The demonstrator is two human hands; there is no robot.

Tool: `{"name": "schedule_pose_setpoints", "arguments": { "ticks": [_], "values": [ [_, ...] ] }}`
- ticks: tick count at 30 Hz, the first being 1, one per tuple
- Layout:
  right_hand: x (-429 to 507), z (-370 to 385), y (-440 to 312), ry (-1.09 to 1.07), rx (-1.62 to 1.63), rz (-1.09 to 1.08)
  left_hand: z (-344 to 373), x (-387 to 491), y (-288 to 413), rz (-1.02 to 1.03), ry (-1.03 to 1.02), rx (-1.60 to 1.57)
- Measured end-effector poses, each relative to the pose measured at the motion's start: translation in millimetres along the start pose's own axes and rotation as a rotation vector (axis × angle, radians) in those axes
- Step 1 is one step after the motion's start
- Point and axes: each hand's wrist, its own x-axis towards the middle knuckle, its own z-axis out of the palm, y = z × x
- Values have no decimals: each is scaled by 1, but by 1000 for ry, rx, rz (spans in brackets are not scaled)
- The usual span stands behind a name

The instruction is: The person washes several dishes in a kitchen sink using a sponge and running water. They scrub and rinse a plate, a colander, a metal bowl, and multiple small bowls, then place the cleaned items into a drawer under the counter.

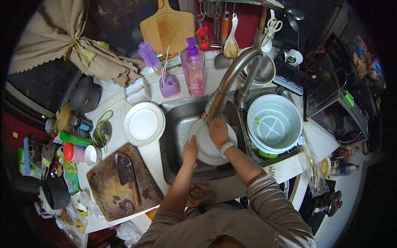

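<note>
Over the sink basin [176, 155], a white plate [206, 145] with a patterned rim is held beneath the spout of a metal tap [215, 104]. My left hand [190, 150] grips the plate's left edge, thumb on top. Against the upper face of the plate lies my right hand [218, 131], with a white band on its wrist. Something reddish and green shows by its fingers under the spout; whether it is a cloth or running water is unclear. Left of the sink, white plates [144, 124] with patterned rims are stacked on the counter.
A cleaver [125, 170] lies on a worn wooden chopping board [102, 186]. Pale blue colanders [274, 124] sit over the sink's right side. Behind the basin stand a pink bottle with a purple pump [193, 71] and a purple brush holder [169, 86]. A steel bowl [267, 69] is behind the tap.
</note>
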Motion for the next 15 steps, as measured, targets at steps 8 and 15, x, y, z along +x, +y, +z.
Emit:
{"name": "schedule_pose_setpoints", "arguments": {
  "ticks": [8, 15],
  "values": [
    [-32, -37, 17, -105, -103, 13, -26, 11, 3, 12, 54, -227],
    [-80, -57, -39, -232, 119, -206, -14, 15, -11, 122, -38, -384]
  ]
}}
